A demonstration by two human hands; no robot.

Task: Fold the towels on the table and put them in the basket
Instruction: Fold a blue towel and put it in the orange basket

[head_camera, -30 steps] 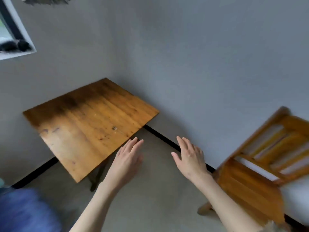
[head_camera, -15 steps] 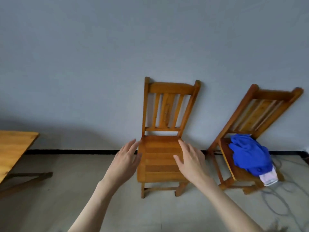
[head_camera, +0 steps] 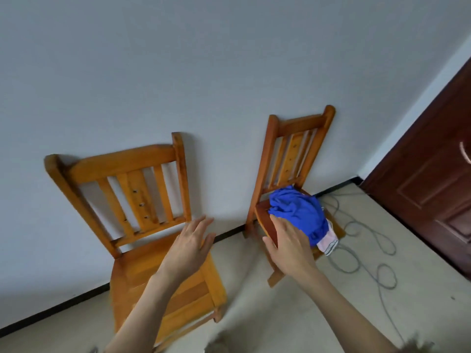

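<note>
A crumpled blue towel (head_camera: pixel 298 212) lies heaped on the seat of the right wooden chair (head_camera: pixel 293 146), with a pale pink striped towel (head_camera: pixel 328 242) poking out beneath it at the seat's front edge. My right hand (head_camera: pixel 289 244) is stretched out flat, fingers apart, just left of the blue towel and in front of that seat, holding nothing. My left hand (head_camera: pixel 190 247) hovers open over the seat of the left chair (head_camera: pixel 122 189). Neither the table nor the basket is in view.
Both chairs stand against a grey wall. A grey cable (head_camera: pixel 367 253) loops over the pale floor to the right of the right chair. A dark brown door (head_camera: pixel 433 179) fills the right edge.
The view has swung right from the table past the chairs. The chair with the towels now sits nearer the middle, and my right hand has come close to the blue towel.
</note>
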